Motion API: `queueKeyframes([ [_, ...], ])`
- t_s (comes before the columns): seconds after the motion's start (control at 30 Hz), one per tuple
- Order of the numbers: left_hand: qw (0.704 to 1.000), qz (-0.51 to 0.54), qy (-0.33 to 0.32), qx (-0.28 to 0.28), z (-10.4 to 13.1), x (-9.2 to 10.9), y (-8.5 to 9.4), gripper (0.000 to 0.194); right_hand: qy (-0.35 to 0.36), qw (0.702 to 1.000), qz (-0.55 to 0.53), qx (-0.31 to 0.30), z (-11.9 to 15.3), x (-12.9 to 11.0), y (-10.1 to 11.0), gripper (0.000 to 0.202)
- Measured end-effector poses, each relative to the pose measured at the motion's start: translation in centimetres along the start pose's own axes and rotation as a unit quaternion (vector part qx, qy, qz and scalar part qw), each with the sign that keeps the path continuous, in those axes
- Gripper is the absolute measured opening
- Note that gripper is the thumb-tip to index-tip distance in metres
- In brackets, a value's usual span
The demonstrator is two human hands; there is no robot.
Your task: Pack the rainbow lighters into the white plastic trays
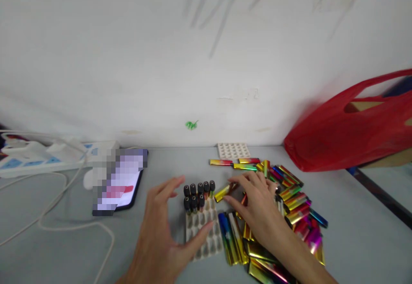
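Note:
A pale tray with rows of small sockets (pixel 203 221) lies in the middle of the table. Two rows at its far end hold several upright pieces with black tops (pixel 193 200). My left hand (pixel 164 228) is open around the tray, its fingers past the left side and its thumb over the sockets, gripping nothing. Right of the tray, my right hand (pixel 257 200) pinches a shiny gold tube (pixel 221 193) between thumb and fingers. Under and beyond that hand spreads a pile of shiny coloured tubes (pixel 298 202), partly hidden by it. A blue-and-gold tube (pixel 228 236) lies near the tray's right edge.
Another pale socketed tray (pixel 233 150) lies by the wall. A phone (pixel 124 181), partly blurred out, rests at left near a white power strip (pixel 106 148) and a loose white cable (pixel 77 227). At the right stands a red bag (pixel 347 129).

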State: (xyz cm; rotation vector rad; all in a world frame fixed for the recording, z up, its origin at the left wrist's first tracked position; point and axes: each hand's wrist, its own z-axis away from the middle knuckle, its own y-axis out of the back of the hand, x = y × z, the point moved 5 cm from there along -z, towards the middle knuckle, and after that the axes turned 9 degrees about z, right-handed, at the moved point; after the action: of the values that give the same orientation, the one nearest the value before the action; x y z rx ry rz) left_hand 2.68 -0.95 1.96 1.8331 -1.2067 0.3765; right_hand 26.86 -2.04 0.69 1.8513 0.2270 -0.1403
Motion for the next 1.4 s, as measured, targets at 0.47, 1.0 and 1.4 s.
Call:
queueKeyframes([
  [0.47, 0.987, 0.04, 0.119, -0.099, 0.2, -3.2, -1.3, 0.077, 0.006, 0.994, -0.103, -0.037, -0.9, -0.1, 1.0, 0.016],
  [1.0, 0.978, 0.076, 0.174, -0.091, -0.2, -3.3, -1.5, 0.059, -0.175, 0.684, -0.697, -0.13, -0.4, -1.6, 0.7, 0.034],
  [1.4, 0.967, 0.116, 0.195, -0.118, -0.1, -3.3, -2.0, 0.055, -0.195, 0.723, -0.646, -0.15, -0.1, -1.5, 0.5, 0.047],
])
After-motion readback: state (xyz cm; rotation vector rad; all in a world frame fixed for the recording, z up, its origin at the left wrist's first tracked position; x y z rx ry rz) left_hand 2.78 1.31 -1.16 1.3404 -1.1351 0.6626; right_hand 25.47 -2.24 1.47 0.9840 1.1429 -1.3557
